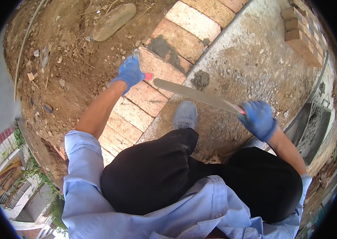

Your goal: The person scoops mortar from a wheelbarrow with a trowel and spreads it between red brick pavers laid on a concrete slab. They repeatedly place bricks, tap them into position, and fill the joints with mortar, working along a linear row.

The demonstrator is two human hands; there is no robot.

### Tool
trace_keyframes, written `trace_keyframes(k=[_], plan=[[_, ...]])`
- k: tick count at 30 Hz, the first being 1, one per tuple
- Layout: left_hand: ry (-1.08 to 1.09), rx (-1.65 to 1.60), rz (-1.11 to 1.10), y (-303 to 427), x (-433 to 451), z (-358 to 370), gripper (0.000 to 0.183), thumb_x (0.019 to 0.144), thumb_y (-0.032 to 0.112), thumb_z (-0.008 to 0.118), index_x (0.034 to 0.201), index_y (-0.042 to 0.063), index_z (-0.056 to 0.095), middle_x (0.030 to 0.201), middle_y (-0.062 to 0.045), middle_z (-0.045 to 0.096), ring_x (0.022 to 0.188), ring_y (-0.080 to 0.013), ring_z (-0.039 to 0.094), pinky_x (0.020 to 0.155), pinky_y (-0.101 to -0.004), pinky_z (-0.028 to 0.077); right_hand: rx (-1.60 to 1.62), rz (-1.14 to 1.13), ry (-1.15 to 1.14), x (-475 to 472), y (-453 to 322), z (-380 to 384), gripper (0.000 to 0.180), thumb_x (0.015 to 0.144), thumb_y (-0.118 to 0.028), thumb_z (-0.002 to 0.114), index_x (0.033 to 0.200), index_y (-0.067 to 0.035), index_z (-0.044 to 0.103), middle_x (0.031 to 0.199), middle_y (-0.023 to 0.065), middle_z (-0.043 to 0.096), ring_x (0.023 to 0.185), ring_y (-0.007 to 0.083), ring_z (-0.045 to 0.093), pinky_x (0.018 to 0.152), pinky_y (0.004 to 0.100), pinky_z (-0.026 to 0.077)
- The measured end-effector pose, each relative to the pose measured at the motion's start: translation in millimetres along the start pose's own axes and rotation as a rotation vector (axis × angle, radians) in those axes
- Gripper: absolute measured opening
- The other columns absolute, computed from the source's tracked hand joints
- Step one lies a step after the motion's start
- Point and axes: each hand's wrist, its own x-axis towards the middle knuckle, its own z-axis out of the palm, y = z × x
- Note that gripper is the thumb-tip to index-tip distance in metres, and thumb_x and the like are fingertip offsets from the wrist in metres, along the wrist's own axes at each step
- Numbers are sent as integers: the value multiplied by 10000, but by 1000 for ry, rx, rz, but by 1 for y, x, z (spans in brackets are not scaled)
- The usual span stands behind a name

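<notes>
My left hand [130, 71], in a blue knit glove with a red thumb tip, grips the left end of a pale reddish brick [162, 67]. That brick rests on a row of bricks [149, 97], beside a patch of grey mortar [160, 46]. In my gloved right hand [256, 118] is the handle of a long, flat mason's knife [195, 95]. Its blade reaches left, and the rounded tip appears over the near edge of the gripped brick. Contact between tip and brick cannot be made out.
A mortar blob [200, 80] lies on the concrete strip right of the row. Stacked bricks [303, 44] stand at upper right, above a trough of mortar [316, 128]. Loose soil [66, 74] and a long stone [114, 22] border the left. My shoe [185, 115] is near the bricks.
</notes>
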Motion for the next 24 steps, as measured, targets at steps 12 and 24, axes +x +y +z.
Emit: trace_keyframes(k=[12, 24], plan=[[151, -189, 413, -53, 34, 52, 1060, 713, 476, 930, 1478, -90, 464, 1420, -320, 574, 1338, -430, 550, 1129, -489, 443, 65, 106, -445, 34, 3, 43, 375, 1059, -307, 563, 1387, -147, 646, 945, 158, 747, 859, 358, 754, 718, 492, 588], [303, -260, 225, -13, -2, 52, 918, 858, 206, 860, 1572, -77, 357, 1609, -284, 391, 1496, -410, 383, 1262, -460, 291, -86, 1500, 759, -382, 26, -22, 336, 992, -432, 719, 1056, -105, 761, 828, 193, 743, 755, 361, 751, 687, 452, 588]])
